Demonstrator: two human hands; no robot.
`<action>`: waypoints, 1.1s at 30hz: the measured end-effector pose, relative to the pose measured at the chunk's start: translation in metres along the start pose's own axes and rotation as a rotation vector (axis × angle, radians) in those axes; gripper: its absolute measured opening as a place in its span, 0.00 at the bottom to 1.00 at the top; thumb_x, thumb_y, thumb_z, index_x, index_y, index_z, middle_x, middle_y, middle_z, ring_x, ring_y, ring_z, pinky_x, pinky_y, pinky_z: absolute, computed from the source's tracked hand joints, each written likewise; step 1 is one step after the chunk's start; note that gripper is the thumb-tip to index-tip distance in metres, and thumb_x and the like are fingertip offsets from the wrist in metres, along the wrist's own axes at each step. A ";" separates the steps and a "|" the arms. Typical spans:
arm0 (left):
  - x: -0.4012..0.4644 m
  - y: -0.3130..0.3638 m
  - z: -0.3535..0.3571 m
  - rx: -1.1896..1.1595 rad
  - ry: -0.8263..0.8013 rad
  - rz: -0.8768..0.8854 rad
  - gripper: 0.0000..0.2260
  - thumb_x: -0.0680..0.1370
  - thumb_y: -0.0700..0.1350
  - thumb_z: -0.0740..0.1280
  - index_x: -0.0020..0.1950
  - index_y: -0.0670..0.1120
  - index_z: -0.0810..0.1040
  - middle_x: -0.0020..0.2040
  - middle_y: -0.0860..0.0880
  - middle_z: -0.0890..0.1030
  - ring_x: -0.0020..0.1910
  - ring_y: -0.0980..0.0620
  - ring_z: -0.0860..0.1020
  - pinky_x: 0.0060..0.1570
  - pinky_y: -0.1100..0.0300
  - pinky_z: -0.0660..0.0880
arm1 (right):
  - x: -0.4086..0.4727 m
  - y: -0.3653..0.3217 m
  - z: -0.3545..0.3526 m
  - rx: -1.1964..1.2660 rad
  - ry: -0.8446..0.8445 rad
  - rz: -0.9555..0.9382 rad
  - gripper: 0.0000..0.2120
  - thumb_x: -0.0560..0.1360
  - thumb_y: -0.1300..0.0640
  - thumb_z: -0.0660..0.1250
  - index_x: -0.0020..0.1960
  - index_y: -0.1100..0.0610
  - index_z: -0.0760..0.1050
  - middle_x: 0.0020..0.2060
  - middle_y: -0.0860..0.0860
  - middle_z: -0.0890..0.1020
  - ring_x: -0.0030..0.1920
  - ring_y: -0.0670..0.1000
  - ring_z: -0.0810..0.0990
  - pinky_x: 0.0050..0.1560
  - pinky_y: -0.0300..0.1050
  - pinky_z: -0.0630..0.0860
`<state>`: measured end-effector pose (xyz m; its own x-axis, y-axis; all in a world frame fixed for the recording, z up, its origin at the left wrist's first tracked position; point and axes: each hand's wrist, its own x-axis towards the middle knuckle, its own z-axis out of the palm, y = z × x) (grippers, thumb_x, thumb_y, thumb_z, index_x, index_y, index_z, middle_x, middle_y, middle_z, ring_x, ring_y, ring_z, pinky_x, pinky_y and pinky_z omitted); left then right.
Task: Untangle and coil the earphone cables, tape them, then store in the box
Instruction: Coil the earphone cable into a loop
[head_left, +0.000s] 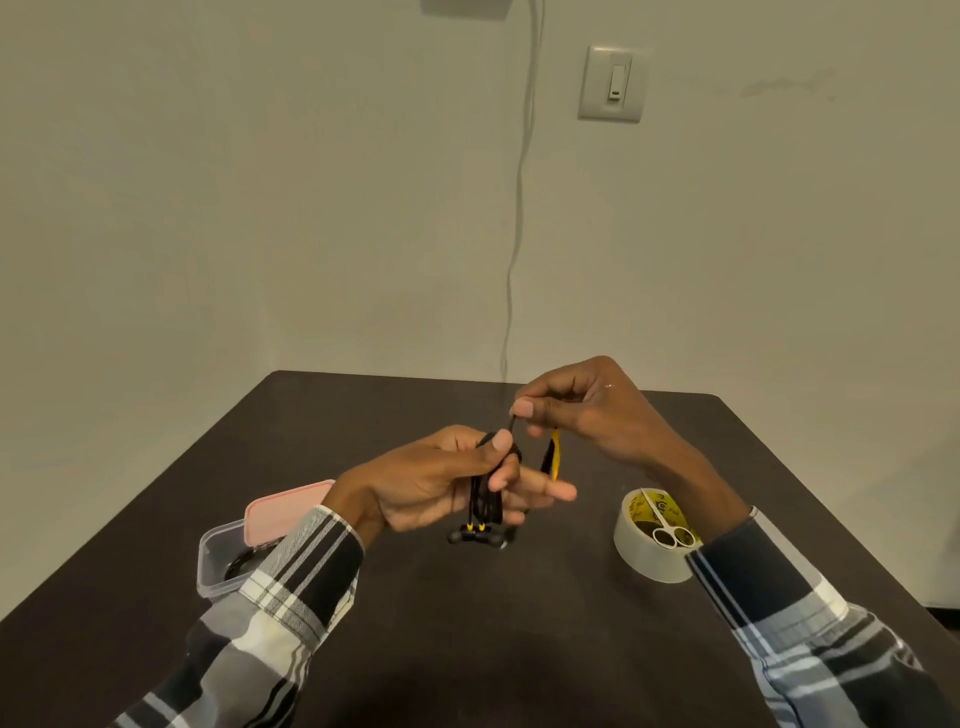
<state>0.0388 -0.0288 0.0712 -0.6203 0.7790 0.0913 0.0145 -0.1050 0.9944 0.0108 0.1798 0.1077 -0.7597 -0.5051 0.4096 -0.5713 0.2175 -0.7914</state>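
Black earphone cable (485, 493) coiled in our hands above the table (467, 623).
Our left hand (441, 483) clamps the loops, earbuds dangling; our right hand (587, 410) pinches the free end. Our left sleeve (291, 571) half hides the box (218, 561); scissors (667, 527) lie on the tape roll (649, 551).
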 end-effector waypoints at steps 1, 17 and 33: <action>-0.001 0.000 0.002 -0.056 -0.028 0.015 0.17 0.83 0.54 0.58 0.39 0.46 0.73 0.67 0.34 0.75 0.71 0.36 0.71 0.69 0.42 0.67 | -0.001 0.002 0.001 0.066 0.009 0.021 0.06 0.73 0.55 0.73 0.46 0.58 0.85 0.33 0.51 0.85 0.36 0.46 0.83 0.43 0.39 0.79; 0.002 0.005 -0.010 -0.457 0.095 0.331 0.17 0.81 0.53 0.61 0.36 0.45 0.77 0.55 0.35 0.83 0.64 0.34 0.76 0.64 0.33 0.69 | -0.017 0.035 0.066 0.643 0.043 0.312 0.11 0.83 0.58 0.62 0.50 0.55 0.84 0.35 0.49 0.80 0.28 0.47 0.77 0.23 0.36 0.65; 0.013 0.002 -0.020 -0.422 0.584 0.374 0.20 0.81 0.56 0.55 0.33 0.49 0.75 0.51 0.41 0.85 0.63 0.40 0.79 0.64 0.38 0.71 | -0.040 0.038 0.086 -0.124 0.174 0.307 0.13 0.79 0.56 0.69 0.62 0.55 0.82 0.40 0.46 0.87 0.37 0.42 0.82 0.43 0.42 0.79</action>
<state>0.0151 -0.0318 0.0732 -0.9437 0.2107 0.2549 0.0772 -0.6093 0.7892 0.0462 0.1367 0.0218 -0.9370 -0.2532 0.2407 -0.3333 0.4414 -0.8331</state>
